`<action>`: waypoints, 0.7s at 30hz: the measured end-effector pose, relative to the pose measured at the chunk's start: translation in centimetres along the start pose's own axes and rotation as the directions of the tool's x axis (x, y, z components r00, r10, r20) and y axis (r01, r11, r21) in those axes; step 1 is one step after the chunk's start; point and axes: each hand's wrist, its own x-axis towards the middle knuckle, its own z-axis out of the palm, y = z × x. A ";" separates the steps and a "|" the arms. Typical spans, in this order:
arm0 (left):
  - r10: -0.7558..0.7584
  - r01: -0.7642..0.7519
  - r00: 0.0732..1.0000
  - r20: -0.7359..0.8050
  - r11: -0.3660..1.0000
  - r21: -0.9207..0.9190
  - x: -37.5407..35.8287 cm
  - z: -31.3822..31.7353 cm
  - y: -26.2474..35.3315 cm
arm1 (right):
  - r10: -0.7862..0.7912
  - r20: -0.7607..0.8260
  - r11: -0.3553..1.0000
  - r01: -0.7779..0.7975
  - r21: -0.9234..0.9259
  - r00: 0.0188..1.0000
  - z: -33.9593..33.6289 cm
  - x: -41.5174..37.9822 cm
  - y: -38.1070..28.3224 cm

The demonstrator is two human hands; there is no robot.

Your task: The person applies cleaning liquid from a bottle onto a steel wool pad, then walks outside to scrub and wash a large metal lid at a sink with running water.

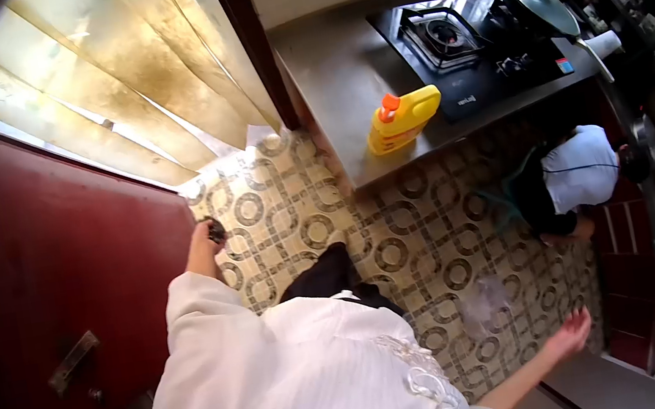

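yellow bottle (orange cap), on counter

A loose white shirt with fine stripes and short sleeves — a knotted white tie at the front — over black trousers.

Glossy yellow plastic bottle on a matt grey counter; patterned tile floor, white cloth shirt.

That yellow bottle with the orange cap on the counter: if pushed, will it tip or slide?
The bottle probably slides rather than tips, since it seems to lie on its side on the counter. It looks like stiff plastic, likely smooth and a bit slippery. It sits near the counter's edge, so a push could drop it.
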 end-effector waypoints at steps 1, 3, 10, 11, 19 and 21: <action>-0.167 0.168 0.984 0.058 0.986 -0.020 3.2 -0.2 0.5 | 0.009 0.065 1.000 -0.010 0.001 0.998 2.4 -0.2 0.0; -0.194 0.201 0.975 0.107 0.977 -0.063 2.9 1.7 0.2 | 0.124 0.148 0.992 -0.127 0.010 0.981 8.5 -1.2 -1.1; -0.271 0.245 0.736 0.620 0.961 0.129 -0.1 11.4 0.0 | 0.074 0.643 0.992 0.008 -0.124 0.762 27.7 -10.5 -1.5; -0.257 0.227 0.755 0.603 0.965 0.128 -4.0 13.8 -0.1 | 0.100 0.676 0.987 0.012 -0.158 0.730 29.8 -11.5 -0.6; -0.471 0.220 0.451 0.758 0.882 0.417 -19.4 25.8 -3.5 | -0.082 0.842 0.919 0.368 -0.144 0.534 42.9 -17.9 1.4; -0.465 0.206 0.463 0.754 0.884 0.419 -20.9 27.1 -4.7 | -0.144 0.862 0.911 0.405 -0.076 0.486 44.7 -18.7 1.5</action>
